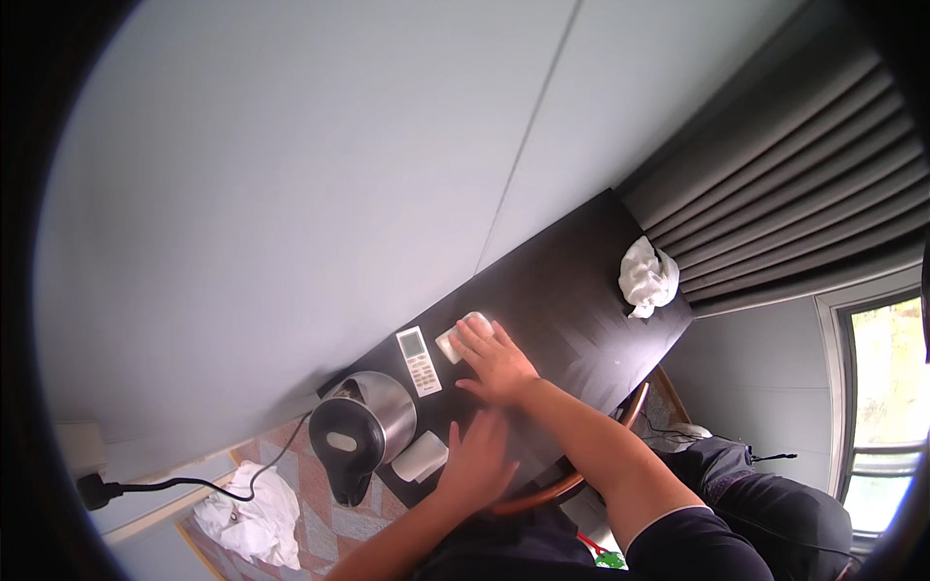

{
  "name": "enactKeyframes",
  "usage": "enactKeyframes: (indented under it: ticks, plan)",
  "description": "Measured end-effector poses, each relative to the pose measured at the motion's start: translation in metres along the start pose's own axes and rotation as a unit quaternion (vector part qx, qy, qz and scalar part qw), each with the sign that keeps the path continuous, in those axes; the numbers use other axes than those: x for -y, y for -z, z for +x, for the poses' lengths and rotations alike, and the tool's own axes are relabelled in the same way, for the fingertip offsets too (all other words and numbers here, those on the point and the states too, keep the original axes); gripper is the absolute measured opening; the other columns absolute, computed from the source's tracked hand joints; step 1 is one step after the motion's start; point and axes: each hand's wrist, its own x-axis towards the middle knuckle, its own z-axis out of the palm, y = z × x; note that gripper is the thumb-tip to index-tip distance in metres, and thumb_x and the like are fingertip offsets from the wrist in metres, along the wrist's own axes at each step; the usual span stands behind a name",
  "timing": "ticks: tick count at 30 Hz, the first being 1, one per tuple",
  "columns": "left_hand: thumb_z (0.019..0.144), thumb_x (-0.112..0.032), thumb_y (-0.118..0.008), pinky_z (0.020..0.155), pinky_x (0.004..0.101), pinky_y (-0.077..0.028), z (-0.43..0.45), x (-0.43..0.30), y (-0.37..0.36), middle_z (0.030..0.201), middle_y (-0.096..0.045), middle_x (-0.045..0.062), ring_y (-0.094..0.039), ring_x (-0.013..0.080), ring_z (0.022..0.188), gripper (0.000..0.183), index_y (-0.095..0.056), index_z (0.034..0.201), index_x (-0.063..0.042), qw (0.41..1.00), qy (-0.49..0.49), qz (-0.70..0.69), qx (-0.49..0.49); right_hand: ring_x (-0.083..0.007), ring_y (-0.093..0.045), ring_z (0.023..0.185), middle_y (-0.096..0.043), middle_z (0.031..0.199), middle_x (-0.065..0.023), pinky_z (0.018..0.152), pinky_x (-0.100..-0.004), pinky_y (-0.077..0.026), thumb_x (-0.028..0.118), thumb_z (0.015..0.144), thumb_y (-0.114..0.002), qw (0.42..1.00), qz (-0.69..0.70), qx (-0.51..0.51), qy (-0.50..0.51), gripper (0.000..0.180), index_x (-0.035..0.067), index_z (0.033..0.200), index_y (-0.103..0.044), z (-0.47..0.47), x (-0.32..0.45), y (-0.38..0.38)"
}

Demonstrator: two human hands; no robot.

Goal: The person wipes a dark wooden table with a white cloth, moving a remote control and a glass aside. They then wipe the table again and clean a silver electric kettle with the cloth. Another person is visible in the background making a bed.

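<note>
My right hand point(495, 363) lies over a small white item point(452, 349), perhaps a folded cloth or a packet, on the dark tabletop point(552, 290). Its fingers rest flat across the item and its thumb sticks out to the side. Blurred by motion, my left hand point(479, 461) is above the near part of the table with its thumb apart. Just left of it is a white cup-like or rolled object point(421, 457). A white air-conditioner remote point(419, 362) lies left of my right hand. Beside the remote stands a steel and black electric kettle point(363, 428).
A crumpled white cloth point(647, 279) sits at the table's far right end, by grey curtains point(785, 189). A pale wall point(290, 181) borders the back edge. The kettle's black cord point(196, 483) runs left. A white bag-like heap point(251, 512) and a wooden chair rail point(545, 497) are lower down.
</note>
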Motion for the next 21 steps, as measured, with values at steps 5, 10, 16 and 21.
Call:
enactKeyframes:
  ticks: [5, 10, 16, 21]
  plan:
    - [0.095, -0.035, -0.079, 0.122, 0.0747, -0.032, -0.011, 0.011, 0.01, 0.167, -0.04, 0.025, -0.037, 0.0446, 0.158, 0.077, -0.05, 0.154, 0.005, 1.0, -0.014, -0.004, -0.007, -0.0258, -0.03, 0.165, -0.036, 0.177, -0.0082, 0.133, -0.057, -0.022, 0.049, 0.108, -0.06, 0.989, -0.071, -0.044, -0.12, 0.069, 0.018, 0.168, -0.043, 0.02, -0.035, 0.023]
    - [0.096, -0.036, -0.078, 0.121, 0.0746, -0.032, -0.009, 0.019, 0.021, 0.168, -0.041, 0.023, -0.039, 0.0442, 0.157, 0.075, -0.052, 0.153, 0.004, 1.0, 0.002, 0.004, -0.009, -0.0306, -0.022, 0.168, -0.034, 0.177, -0.0141, 0.135, -0.0581, -0.019, 0.053, 0.104, -0.065, 0.967, 0.019, -0.106, -0.233, 0.077, 0.011, 0.165, -0.045, 0.061, 0.009, 0.016]
    - [0.089, -0.031, -0.083, 0.115, 0.0715, -0.041, -0.002, 0.017, 0.026, 0.157, -0.051, 0.023, -0.048, 0.0414, 0.148, 0.069, -0.059, 0.144, 0.004, 0.999, -0.037, 0.018, -0.017, -0.0272, -0.023, 0.168, -0.033, 0.179, -0.0095, 0.136, -0.0545, -0.017, 0.056, 0.105, -0.061, 0.995, 0.018, -0.038, -0.09, 0.078, 0.014, 0.168, -0.043, 0.027, 0.012, 0.004]
    - [0.09, -0.031, -0.082, 0.114, 0.0648, -0.044, -0.013, 0.036, 0.023, 0.154, -0.055, 0.023, -0.052, 0.0417, 0.145, 0.064, -0.063, 0.14, 0.004, 0.998, -0.043, -0.031, -0.023, -0.0255, -0.028, 0.166, -0.039, 0.175, -0.0079, 0.134, -0.0584, -0.023, 0.048, 0.103, -0.067, 0.988, -0.014, -0.044, -0.146, 0.07, 0.017, 0.164, -0.049, -0.001, -0.022, 0.02]
